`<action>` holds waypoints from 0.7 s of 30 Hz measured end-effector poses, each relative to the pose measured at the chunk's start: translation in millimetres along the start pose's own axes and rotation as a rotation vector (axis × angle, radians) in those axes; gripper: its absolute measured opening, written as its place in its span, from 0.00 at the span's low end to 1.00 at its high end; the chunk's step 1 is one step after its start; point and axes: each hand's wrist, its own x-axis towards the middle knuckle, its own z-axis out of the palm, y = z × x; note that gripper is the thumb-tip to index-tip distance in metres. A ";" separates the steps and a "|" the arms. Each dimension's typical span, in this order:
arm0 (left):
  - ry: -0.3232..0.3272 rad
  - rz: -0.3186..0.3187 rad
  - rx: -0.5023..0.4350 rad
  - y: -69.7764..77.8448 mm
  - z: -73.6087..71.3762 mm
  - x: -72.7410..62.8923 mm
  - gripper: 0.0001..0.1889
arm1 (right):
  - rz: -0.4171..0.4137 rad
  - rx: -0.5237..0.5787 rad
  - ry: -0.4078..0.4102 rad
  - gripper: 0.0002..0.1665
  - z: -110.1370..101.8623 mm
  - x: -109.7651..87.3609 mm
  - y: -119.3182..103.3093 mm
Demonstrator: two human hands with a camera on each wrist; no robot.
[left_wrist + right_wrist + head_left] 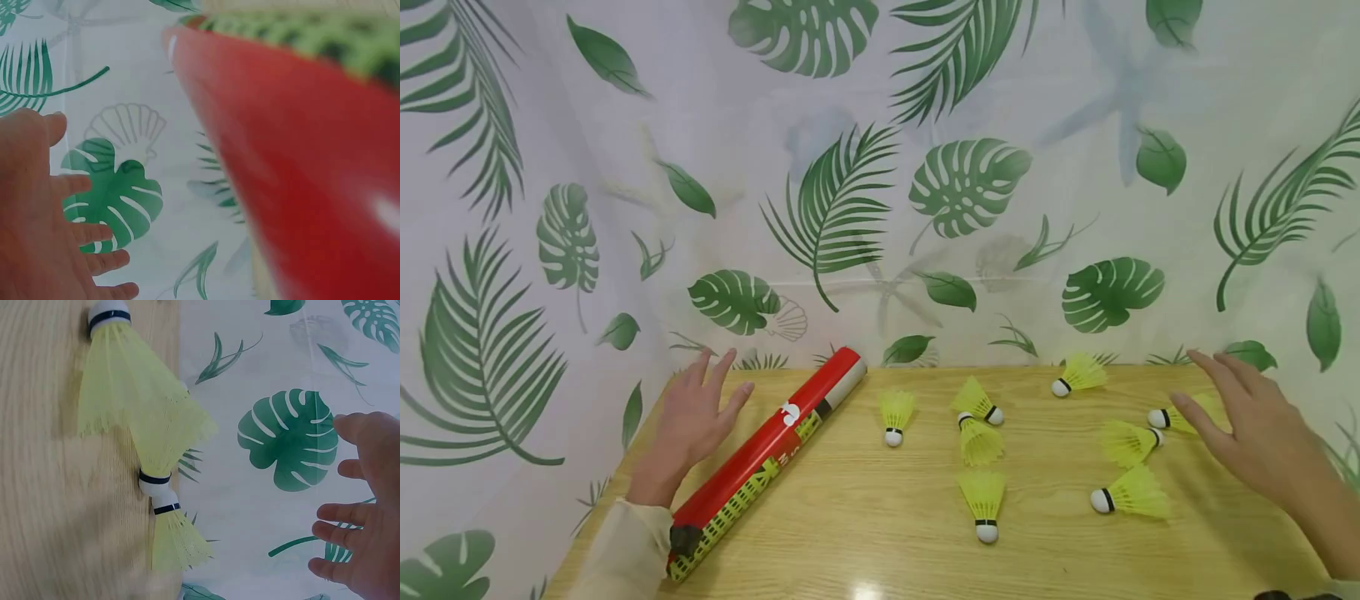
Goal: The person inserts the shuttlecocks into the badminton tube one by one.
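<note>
My left hand (696,417), fingers spread, is just left of a long red shuttlecock tube (775,446) that lies slanted on the table. The tube has a yellow-and-black patterned side and fills much of the left wrist view. On the right my other hand (1262,425) is held above the table with its fingers apart, holding nothing. Closest to it is a yellow shuttlecock (1183,415) with a white tip, partly hidden behind the hand. Beside that one lie a second shuttlecock (1127,442) and a third shuttlecock (1138,493).
Several more yellow shuttlecocks lie mid-table: a lone shuttlecock (896,417), an overlapping pair with a lower shuttlecock (981,442), and a front shuttlecock (983,500). Another shuttlecock (1082,375) is at the back edge. A leaf-print curtain (850,333) hangs behind the wooden table (850,517).
</note>
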 end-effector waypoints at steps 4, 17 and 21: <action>-0.008 -0.033 -0.071 12.5 6.8 -0.6 0.38 | 0.040 0.099 -0.003 0.37 3.4 -7.8 -3.7; -0.081 -0.096 -0.312 46.4 32.2 -1.2 0.37 | 0.185 0.277 -0.061 0.36 20.2 -44.9 -26.9; -0.135 -0.130 -0.334 53.6 37.8 -0.3 0.37 | 0.243 0.323 -0.031 0.34 23.7 -55.3 -31.1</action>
